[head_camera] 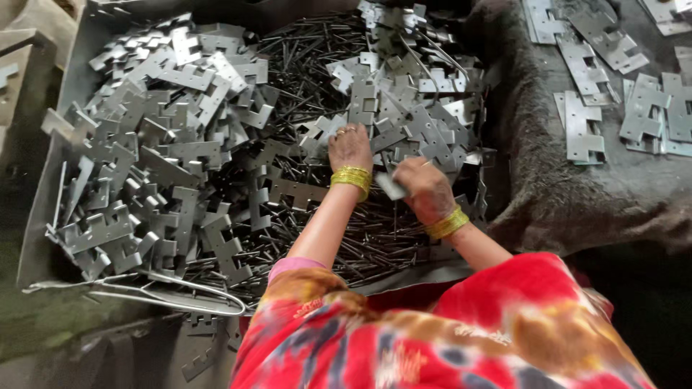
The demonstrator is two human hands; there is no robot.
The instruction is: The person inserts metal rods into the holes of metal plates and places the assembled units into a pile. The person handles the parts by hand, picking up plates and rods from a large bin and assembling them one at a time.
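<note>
My left hand (349,146) reaches down into a heap of grey notched metal plates (400,108), fingers buried among them, so I cannot see what it grips. My right hand (425,189) is closed around one small grey metal plate (391,186), held just above a bed of thin dark metal pins (360,223). Both wrists wear yellow bangles (351,178). Red patterned sleeves cover my arms at the bottom of the view.
A big tray (43,202) holds a second heap of plates (158,144) on its left half. To the right, a dark cloth (548,180) carries several joined plates (584,130) laid flat. Bent wire (180,292) lies at the tray's front edge.
</note>
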